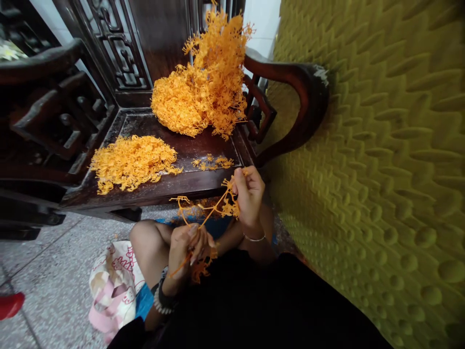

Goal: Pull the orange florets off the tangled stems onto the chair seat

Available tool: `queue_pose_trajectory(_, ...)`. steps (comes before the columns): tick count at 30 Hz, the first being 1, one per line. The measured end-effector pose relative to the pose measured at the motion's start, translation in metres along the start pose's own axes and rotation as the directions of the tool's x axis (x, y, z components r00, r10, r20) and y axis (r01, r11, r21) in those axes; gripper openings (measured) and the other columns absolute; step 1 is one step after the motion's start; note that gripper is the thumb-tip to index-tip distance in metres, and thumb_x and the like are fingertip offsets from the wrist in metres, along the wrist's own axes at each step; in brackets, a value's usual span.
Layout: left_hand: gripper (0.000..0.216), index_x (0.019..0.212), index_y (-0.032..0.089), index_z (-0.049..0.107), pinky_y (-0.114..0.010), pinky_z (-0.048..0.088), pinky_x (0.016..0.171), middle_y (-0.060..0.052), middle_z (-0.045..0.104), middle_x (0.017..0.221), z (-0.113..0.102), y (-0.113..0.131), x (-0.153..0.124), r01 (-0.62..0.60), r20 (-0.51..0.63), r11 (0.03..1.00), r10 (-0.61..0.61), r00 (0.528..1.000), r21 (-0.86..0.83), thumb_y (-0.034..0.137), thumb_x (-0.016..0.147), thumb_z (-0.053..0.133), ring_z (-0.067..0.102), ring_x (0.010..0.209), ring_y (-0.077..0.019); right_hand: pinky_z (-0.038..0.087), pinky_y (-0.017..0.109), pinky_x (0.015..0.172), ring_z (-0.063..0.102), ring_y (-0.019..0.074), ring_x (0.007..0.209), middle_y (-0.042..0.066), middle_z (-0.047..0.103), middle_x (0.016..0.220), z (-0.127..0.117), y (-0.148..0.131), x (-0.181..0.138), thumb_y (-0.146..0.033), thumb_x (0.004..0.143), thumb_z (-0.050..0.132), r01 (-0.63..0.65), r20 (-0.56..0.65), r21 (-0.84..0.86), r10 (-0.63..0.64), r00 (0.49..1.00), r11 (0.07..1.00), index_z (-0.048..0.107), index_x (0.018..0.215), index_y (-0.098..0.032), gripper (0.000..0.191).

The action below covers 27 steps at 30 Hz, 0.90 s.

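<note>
My left hand (191, 245) is closed on a thin orange plastic strand (213, 209), low in front of my body. From it the strand rises to my right hand (249, 194), whose thumb and fingers pinch its upper part, where small orange branching pieces hang. A second thin stem sticks up from the left hand, and more orange bits dangle below it. On the dark wooden chair seat ahead lie a flat pile of loose orange pieces (132, 162) and a few scattered bits (212, 163). Behind them stands a tall tangled heap of the same orange pieces (203, 82).
The carved dark wooden chair (174, 182) has curved armrests on both sides. A yellow-green textured surface (363, 145) rises close on the right. At the lower left a white and pink cloth bag (112, 291) rests on the speckled floor (54, 261). A red object (10, 305) is at the left edge.
</note>
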<state>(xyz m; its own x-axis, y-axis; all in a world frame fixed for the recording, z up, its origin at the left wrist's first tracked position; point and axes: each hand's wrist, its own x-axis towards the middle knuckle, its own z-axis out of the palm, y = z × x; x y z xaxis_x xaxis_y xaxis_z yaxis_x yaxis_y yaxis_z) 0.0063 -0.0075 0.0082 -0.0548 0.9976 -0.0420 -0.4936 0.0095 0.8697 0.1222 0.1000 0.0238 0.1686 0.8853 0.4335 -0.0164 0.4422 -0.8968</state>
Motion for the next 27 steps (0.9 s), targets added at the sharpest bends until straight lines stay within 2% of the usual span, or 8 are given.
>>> queue_pose_trajectory(3, 0.055, 0.04, 0.021, 0.041, -0.029, 0.042, 0.048, 0.002, 0.035, 0.032, -0.004, -0.001, -0.007, -0.009, 0.03, 0.998, 0.007, 1.0, 0.055, 0.048, 0.086, 0.054, 0.039, 0.036, -0.0121, 0.031, 0.023, 0.048, 0.033, 0.0074, 0.047, -0.008, 0.033, 0.054, -0.002, 0.001, 0.022, -0.045, 0.091, 0.055, 0.002, -0.036, 0.039, -0.001, 0.999, 0.999, 0.038, 0.067, -0.022, 0.037)
queue_pose_trajectory(7, 0.057, 0.04, 0.02, 0.035, -0.028, 0.039, 0.047, 0.002, 0.036, 0.029, -0.02, -0.001, -0.021, -0.117, -0.039, 0.993, 0.117, 0.992, -0.005, 0.047, 0.087, 0.053, 0.04, 0.034, -0.0118, 0.024, 0.021, 0.044, 0.024, 0.007, 0.044, -0.009, 0.027, 0.055, -0.021, 0.019, 0.056, -0.052, 0.089, 0.052, 0.082, -0.318, 0.054, -0.061, 0.946, 0.995, 0.033, 0.068, -0.023, 0.04)
queue_pose_trajectory(10, 0.054, 0.041, 0.019, 0.034, -0.027, 0.042, 0.051, 0.004, 0.036, 0.03, -0.027, 0.0, -0.018, -0.132, -0.035, 0.988, 0.13, 0.991, -0.078, 0.04, 0.087, 0.053, 0.035, 0.034, -0.0098, 0.033, 0.023, 0.051, 0.04, 0.0095, 0.052, -0.006, 0.043, 0.061, -0.027, 0.039, 0.068, -0.046, 0.089, 0.054, 0.117, 0.021, -0.182, -0.115, 0.993, 0.976, 0.047, 0.074, -0.022, 0.029)
queue_pose_trajectory(13, 0.052, 0.041, 0.019, 0.029, -0.027, 0.043, 0.053, 0.004, 0.031, 0.029, -0.025, 0.0, -0.006, -0.155, -0.014, 0.973, 0.155, 0.988, -0.172, 0.038, 0.082, 0.054, 0.033, 0.035, -0.0096, 0.04, 0.029, 0.066, 0.053, 0.0157, 0.069, 0.001, 0.057, 0.072, -0.019, 0.057, 0.069, -0.032, 0.094, 0.047, 0.257, 0.326, -0.497, -0.096, 0.94, 0.829, 0.059, 0.084, -0.019, 0.02)
queue_pose_trajectory(17, 0.054, 0.042, 0.02, 0.021, -0.028, 0.046, 0.057, 0.005, 0.023, 0.029, -0.019, 0.003, 0.008, -0.134, -0.081, 0.973, 0.121, 0.989, -0.189, 0.04, 0.079, 0.053, 0.034, 0.036, -0.0096, 0.037, 0.036, 0.079, 0.054, 0.0239, 0.087, 0.009, 0.062, 0.082, -0.005, 0.077, 0.075, -0.023, 0.094, 0.045, 0.348, 0.373, -0.78, -0.06, 0.926, 0.52, 0.067, 0.08, -0.017, 0.027)
queue_pose_trajectory(19, 0.058, 0.042, 0.02, 0.015, -0.028, 0.046, 0.056, 0.006, 0.02, 0.029, -0.017, 0.006, 0.012, -0.124, -0.091, 0.966, 0.106, 0.99, -0.227, 0.042, 0.079, 0.054, 0.03, 0.034, -0.0085, 0.037, 0.037, 0.081, 0.054, 0.0247, 0.088, 0.008, 0.062, 0.079, -0.002, 0.082, 0.078, -0.023, 0.091, 0.052, 0.329, 0.353, -0.807, -0.046, 0.935, 0.491, 0.069, 0.078, -0.018, 0.022)
queue_pose_trajectory(24, 0.063, 0.045, 0.018, 0.009, -0.023, 0.037, 0.046, 0.007, 0.01, 0.03, -0.017, 0.013, 0.021, -0.19, -0.091, 0.92, 0.168, 0.981, -0.344, 0.038, 0.08, 0.057, 0.021, 0.033, -0.0068, 0.041, 0.033, 0.074, 0.055, 0.0192, 0.074, 0.004, 0.062, 0.075, -0.004, 0.069, 0.057, -0.033, 0.088, 0.058, 0.2, 0.253, -0.55, -0.066, 0.965, 0.811, 0.066, 0.084, -0.017, 0.018)
queue_pose_trajectory(27, 0.063, 0.044, 0.018, 0.009, -0.023, 0.031, 0.042, 0.007, 0.006, 0.03, -0.018, 0.015, 0.025, -0.209, -0.119, 0.909, 0.178, 0.977, -0.362, 0.035, 0.076, 0.06, 0.017, 0.032, -0.0061, 0.045, 0.03, 0.071, 0.059, 0.0167, 0.072, 0.005, 0.065, 0.08, -0.013, 0.046, 0.027, -0.051, 0.092, 0.048, 0.07, 0.478, -0.166, 0.018, 0.878, 0.984, 0.065, 0.085, -0.018, 0.038)
